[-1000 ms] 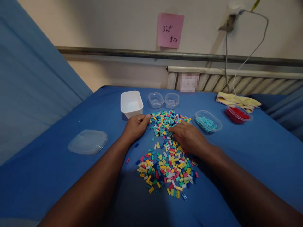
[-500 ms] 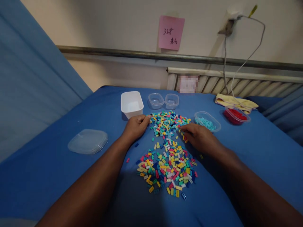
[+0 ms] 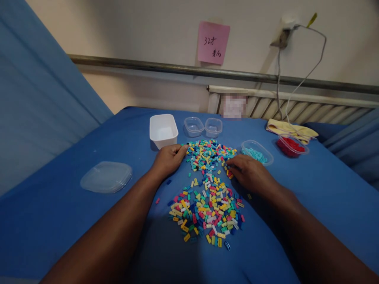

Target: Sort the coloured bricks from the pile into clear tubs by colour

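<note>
Small coloured toy building bricks lie in two joined heaps: a far heap (image 3: 207,154) and a near heap (image 3: 211,209). My left hand (image 3: 169,161) rests at the far heap's left edge, thumb and fingers closed together; whatever they pinch is too small to make out. At that heap's right edge is my right hand (image 3: 250,171), fingers curled and tips drawn together close to a few bricks. Its fingertips are partly hidden, so I cannot name anything in them. Just beyond the right hand stands a clear tub of light-blue bricks (image 3: 255,154).
A white bin (image 3: 163,136) and two clear tubs (image 3: 194,127) stand at the back. Clear lids (image 3: 106,176) are stacked at left. On the right are a tub of red bricks (image 3: 291,146) and a yellow cloth (image 3: 291,129). Blue fabric covers the table (image 3: 53,221).
My right hand has shifted slightly right and back from the far heap. My left hand stays at the heap's left edge. The whole view has moved a little.
</note>
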A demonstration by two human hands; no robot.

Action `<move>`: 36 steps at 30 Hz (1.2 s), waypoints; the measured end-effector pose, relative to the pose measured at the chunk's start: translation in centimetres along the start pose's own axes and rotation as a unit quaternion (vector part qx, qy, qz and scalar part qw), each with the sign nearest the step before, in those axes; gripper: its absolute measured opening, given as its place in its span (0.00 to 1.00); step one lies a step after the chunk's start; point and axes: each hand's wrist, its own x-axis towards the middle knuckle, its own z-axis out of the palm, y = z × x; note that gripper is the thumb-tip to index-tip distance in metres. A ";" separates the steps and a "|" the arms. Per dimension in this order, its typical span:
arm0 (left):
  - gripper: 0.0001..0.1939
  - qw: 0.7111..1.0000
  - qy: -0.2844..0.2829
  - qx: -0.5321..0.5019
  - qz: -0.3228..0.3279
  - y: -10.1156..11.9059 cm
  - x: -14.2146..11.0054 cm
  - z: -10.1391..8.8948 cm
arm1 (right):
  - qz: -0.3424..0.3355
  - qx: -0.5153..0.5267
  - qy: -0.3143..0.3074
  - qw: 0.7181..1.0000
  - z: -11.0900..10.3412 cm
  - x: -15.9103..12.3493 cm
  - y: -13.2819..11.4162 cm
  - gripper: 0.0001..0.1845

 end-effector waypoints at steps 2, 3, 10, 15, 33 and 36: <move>0.29 1.000 -0.002 0.007 0.003 0.1 0.0 0.0 | -0.007 0.004 -0.012 1.000 -0.1 0.3 -0.2 0.13; 0.30 1.000 -0.001 0.009 0.004 0.1 0.0 0.0 | -0.008 0.006 -0.016 1.000 -0.2 0.3 -0.3 0.14; 0.29 1.000 -0.006 0.016 0.002 0.3 -0.1 -0.1 | 0.033 -0.004 -0.005 0.999 0.2 -0.1 0.3 0.23; 0.28 0.999 -0.012 0.035 -0.003 0.3 -0.1 -0.1 | 0.071 -0.023 -0.033 0.997 0.3 0.1 0.4 0.21; 0.27 0.998 -0.025 0.048 -0.010 0.5 -0.1 -0.2 | 0.065 -0.040 -0.137 0.988 -1.2 0.7 0.6 0.14; 0.27 0.998 -0.021 0.052 -0.011 0.6 -0.1 -0.2 | 0.045 -0.035 -0.135 0.989 -1.1 0.7 0.5 0.13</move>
